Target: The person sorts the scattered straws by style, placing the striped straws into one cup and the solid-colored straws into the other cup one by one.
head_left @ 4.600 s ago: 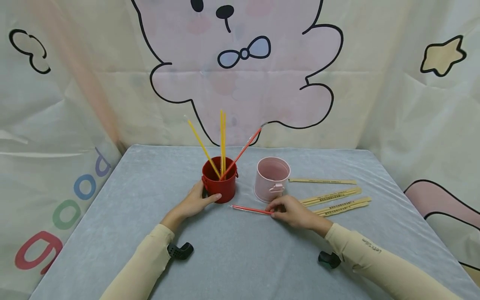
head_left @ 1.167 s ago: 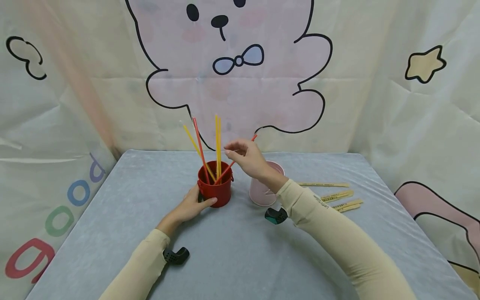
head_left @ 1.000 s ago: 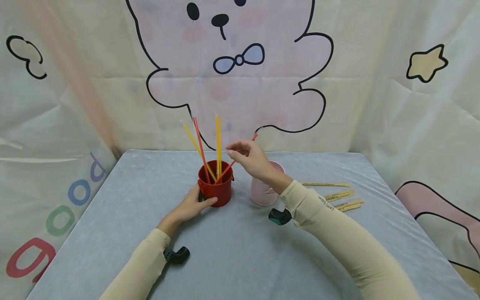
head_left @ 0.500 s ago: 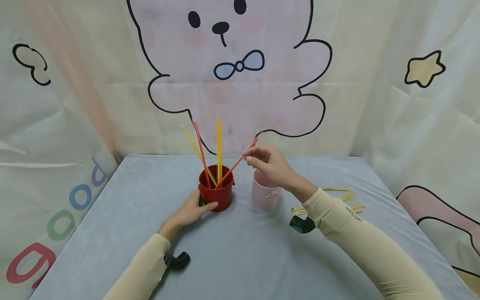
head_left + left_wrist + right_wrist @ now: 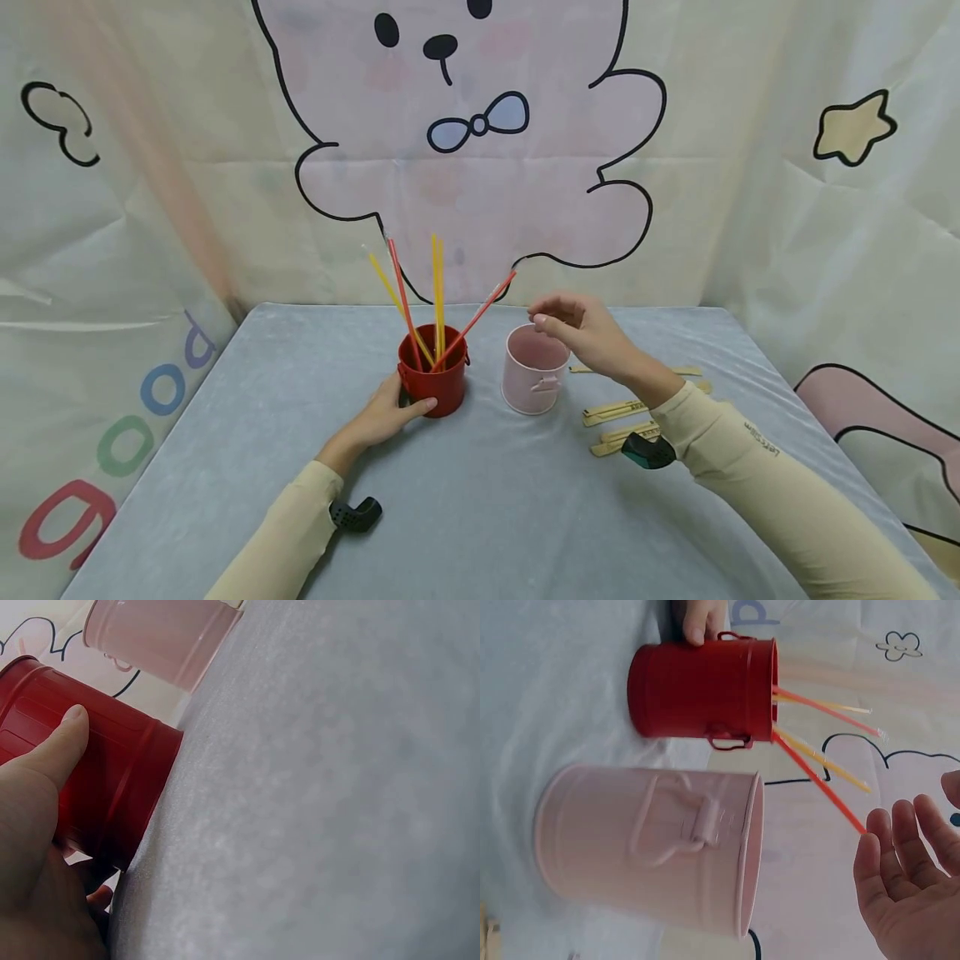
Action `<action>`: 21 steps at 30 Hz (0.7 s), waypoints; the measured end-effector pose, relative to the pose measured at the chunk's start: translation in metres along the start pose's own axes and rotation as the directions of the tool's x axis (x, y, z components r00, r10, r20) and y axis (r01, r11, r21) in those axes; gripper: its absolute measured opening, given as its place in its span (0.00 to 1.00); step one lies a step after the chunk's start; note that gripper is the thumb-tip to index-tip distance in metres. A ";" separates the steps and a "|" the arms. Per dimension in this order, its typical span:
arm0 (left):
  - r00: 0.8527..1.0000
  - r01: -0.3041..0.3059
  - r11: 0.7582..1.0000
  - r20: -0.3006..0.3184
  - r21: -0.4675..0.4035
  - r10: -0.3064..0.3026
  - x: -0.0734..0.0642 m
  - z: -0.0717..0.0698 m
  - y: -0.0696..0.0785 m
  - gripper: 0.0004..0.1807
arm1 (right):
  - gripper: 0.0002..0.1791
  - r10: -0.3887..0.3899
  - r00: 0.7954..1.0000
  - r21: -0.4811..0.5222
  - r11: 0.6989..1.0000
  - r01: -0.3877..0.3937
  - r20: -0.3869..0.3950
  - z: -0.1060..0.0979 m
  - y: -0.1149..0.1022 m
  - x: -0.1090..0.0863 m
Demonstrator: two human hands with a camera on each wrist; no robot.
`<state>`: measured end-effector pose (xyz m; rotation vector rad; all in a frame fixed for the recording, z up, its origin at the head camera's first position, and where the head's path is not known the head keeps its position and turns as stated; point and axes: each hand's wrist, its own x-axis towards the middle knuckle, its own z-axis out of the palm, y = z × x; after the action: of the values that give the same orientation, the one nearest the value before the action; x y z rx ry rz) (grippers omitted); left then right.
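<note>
My left hand (image 5: 377, 419) holds the side of a small red metal bucket (image 5: 444, 393), its thumb across the front and its other fingers partly hidden behind. Thin yellow straw-like sticks (image 5: 438, 287) and red ones (image 5: 487, 304) lean in the bucket; some show clear wrapping at the tips. A pink bucket (image 5: 522, 387) stands upright to the right. Just above and right of its rim hovers my right hand (image 5: 596, 340), fingers loosely bent, with nothing in them. The right wrist view also shows this hand (image 5: 911, 892) apart from the sticks.
Several flat tan printed strips (image 5: 611, 412) lie on the blue-grey cloth (image 5: 480, 517) right of the pink bucket, partly covered by my right arm. A patterned curtain (image 5: 480, 183) hangs behind the table.
A red stick lying on the table earlier now stands in the red bucket. My right hand has moved away rightward from the sticks. My left hand keeps its hold on the bucket.
</note>
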<state>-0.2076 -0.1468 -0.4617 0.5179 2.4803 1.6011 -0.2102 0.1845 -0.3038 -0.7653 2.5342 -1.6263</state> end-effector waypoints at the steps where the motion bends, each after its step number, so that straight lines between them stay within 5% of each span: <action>1: 1.000 0.000 1.000 -0.001 0.000 0.000 0.000 0.000 0.000 0.41 | 0.12 0.004 1.000 -0.008 1.000 -0.004 -0.002 -0.002 0.002 -0.001; 21: 1.000 -0.022 1.000 -0.001 -0.016 0.022 0.003 0.001 -0.003 0.40 | 0.15 0.112 0.994 -0.077 0.991 -0.111 0.014 -0.044 0.054 -0.026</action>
<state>-0.2110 -0.1460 -0.4648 0.5447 2.4693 1.6278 -0.2207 0.2508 -0.3360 -0.6280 2.5890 -1.4905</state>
